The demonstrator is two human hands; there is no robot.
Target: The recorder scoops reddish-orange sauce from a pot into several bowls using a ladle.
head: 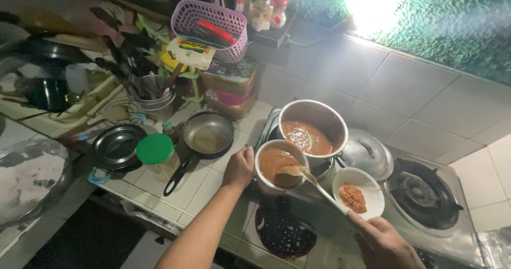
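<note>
A big pot point(311, 126) of orange sauce and a white plate point(367, 186) crowd your bowl point(277, 165). Your left hand point(239, 168) cups the bowl's side, fingers curled; your right hand point(383, 242) grips a ladle point(303, 176) dipped in it.

Left hand point(239, 168) steadies bowl point(279, 165); right hand point(384, 243) ladles point(303, 177).

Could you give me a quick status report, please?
Left hand steadies bowl. Right hand holds ladle over it. Pot behind; dish close by ladle handle.
</note>
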